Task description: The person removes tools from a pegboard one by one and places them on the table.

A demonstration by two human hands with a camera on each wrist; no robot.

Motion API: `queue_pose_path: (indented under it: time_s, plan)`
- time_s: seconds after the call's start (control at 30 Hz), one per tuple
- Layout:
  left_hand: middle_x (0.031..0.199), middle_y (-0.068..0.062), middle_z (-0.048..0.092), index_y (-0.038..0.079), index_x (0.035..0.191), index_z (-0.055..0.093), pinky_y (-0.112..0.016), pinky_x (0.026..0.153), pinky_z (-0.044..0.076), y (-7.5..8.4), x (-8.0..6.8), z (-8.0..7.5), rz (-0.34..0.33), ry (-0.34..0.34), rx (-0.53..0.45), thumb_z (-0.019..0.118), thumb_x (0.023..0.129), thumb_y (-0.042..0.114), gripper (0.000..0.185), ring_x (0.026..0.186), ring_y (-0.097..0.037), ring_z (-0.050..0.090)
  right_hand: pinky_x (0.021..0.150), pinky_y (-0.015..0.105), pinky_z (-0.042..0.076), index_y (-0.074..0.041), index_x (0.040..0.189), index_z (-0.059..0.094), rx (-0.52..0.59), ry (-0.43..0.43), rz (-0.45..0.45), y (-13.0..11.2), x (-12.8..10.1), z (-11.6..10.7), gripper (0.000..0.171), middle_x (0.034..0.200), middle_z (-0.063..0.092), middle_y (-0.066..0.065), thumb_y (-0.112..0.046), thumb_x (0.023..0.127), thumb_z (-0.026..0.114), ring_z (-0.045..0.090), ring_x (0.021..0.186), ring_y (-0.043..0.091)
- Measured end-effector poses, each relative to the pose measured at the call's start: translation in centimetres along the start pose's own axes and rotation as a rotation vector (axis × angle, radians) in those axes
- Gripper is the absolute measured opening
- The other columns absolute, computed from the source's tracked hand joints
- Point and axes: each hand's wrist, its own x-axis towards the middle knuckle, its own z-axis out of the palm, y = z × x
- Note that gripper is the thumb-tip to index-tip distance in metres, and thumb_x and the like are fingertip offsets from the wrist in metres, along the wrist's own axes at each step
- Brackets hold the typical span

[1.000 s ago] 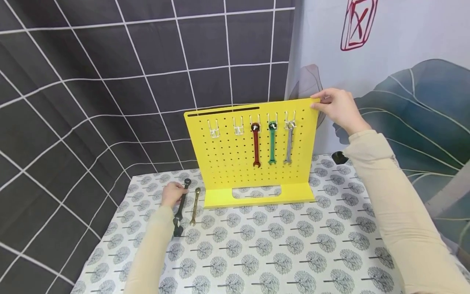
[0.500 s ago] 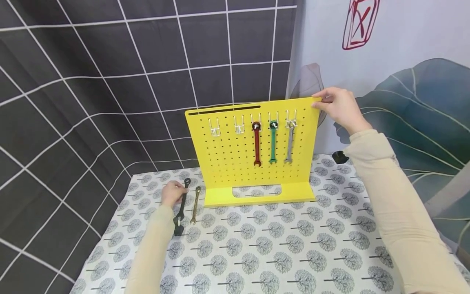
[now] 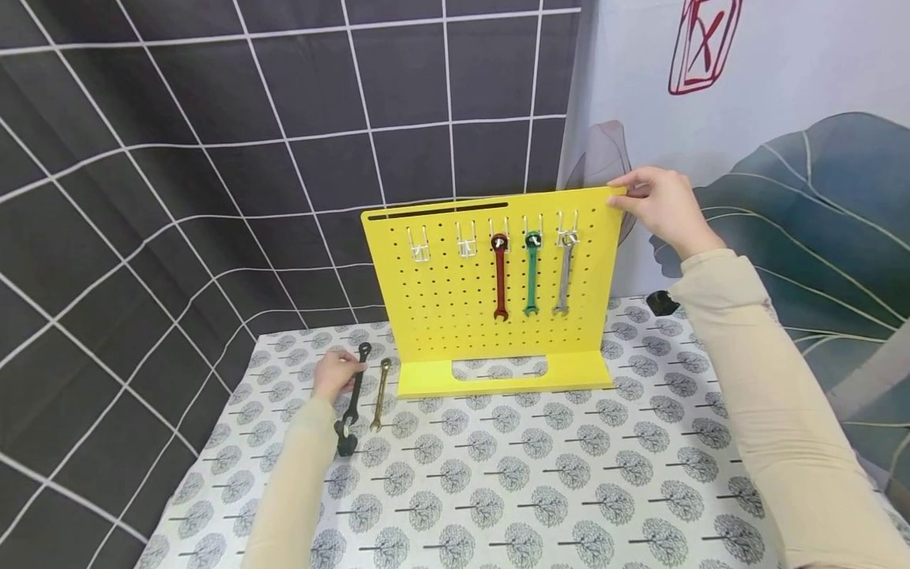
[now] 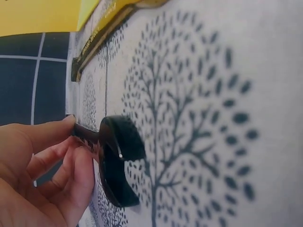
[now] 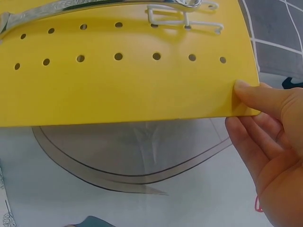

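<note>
**Left hand on black spanner, right hand steadying pegboard**

Left hand [image 3: 332, 374]: fingers [image 4: 71, 177] curled round the shank of the black spanner [image 3: 351, 401], which lies flat on the worktop [image 3: 540, 490], its matte ring end rounded in the wrist view. A slim brass-coloured spanner [image 3: 379, 394] lies just beside it, untouched.

Right hand [image 3: 661, 207]: thumb and fingers [image 5: 265, 101] pinch the top right corner of the yellow pegboard [image 3: 455, 316], a smooth perforated panel standing upright on an L-shaped foot. Red [image 3: 500, 277], green [image 3: 530, 273] and silver [image 3: 564, 274] spanners hang from white wire hooks. The worktop cloth carries a printed tree pattern.
</note>
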Motion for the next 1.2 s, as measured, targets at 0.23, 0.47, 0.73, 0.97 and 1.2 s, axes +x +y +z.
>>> queue_pose_path:
  time_s: [0.23, 0.47, 0.73, 0.97, 1.2]
  plan:
    - [0.068, -0.007, 0.063, -0.004, 0.111, 0.067, -0.023, 0.048, 0.050, 0.3, -0.2, -1.1, 0.063, -0.017, -0.053, 0.072, 0.091, 0.014, 0.027, 0.049, -0.010, 0.050, 0.095, 0.044, 0.051, -0.007, 0.134, 0.064, 0.007, 0.002, 0.010, 0.0, 0.0, 0.1, 0.042, 0.133, 0.062, 0.017, -0.026, 0.097, 0.070, 0.061, 0.120, 0.033]
    - [0.101, -0.023, 0.070, -0.003, 0.119, 0.065, -0.028, 0.058, 0.056, 3.4, -0.6, -2.6, 0.140, 0.007, -0.135, 0.068, 0.095, 0.013, 0.030, 0.059, -0.015, 0.058, 0.097, 0.047, 0.051, -0.008, 0.136, 0.063, 0.012, -0.005, 0.016, 0.1, 0.2, -0.1, 0.045, 0.135, 0.061, 0.017, -0.028, 0.097, 0.070, 0.060, 0.122, 0.034]
    - [0.108, -0.021, 0.069, -0.003, 0.122, 0.064, -0.024, 0.071, 0.059, 6.9, -2.3, -2.7, 0.216, -0.035, -0.199, 0.065, 0.098, 0.015, 0.030, 0.078, -0.020, 0.066, 0.099, 0.051, 0.050, -0.007, 0.137, 0.062, 0.010, -0.015, 0.042, 1.0, -0.1, -0.1, 0.045, 0.137, 0.060, 0.018, -0.028, 0.097, 0.069, 0.058, 0.123, 0.035]
    - [0.113, -0.021, 0.068, 0.004, 0.118, 0.067, -0.027, 0.073, 0.060, 9.3, -3.1, -2.9, 0.277, -0.050, -0.216, 0.069, 0.098, 0.024, 0.029, 0.079, -0.016, 0.067, 0.099, 0.048, 0.050, -0.008, 0.137, 0.062, 0.013, -0.007, 0.022, 0.5, 0.2, -0.2, 0.045, 0.136, 0.060, 0.016, -0.028, 0.097, 0.069, 0.059, 0.124, 0.034]
    - [0.118, -0.022, 0.067, 0.002, 0.122, 0.065, -0.029, 0.082, 0.059, 11.9, -4.5, -2.7, 0.322, -0.111, -0.258, 0.067, 0.098, 0.021, 0.030, 0.095, -0.029, 0.067, 0.098, 0.046, 0.051, -0.009, 0.137, 0.062, 0.014, -0.004, 0.017, 0.3, 0.1, -0.1, 0.044, 0.137, 0.060, 0.016, -0.026, 0.097, 0.069, 0.060, 0.123, 0.034]
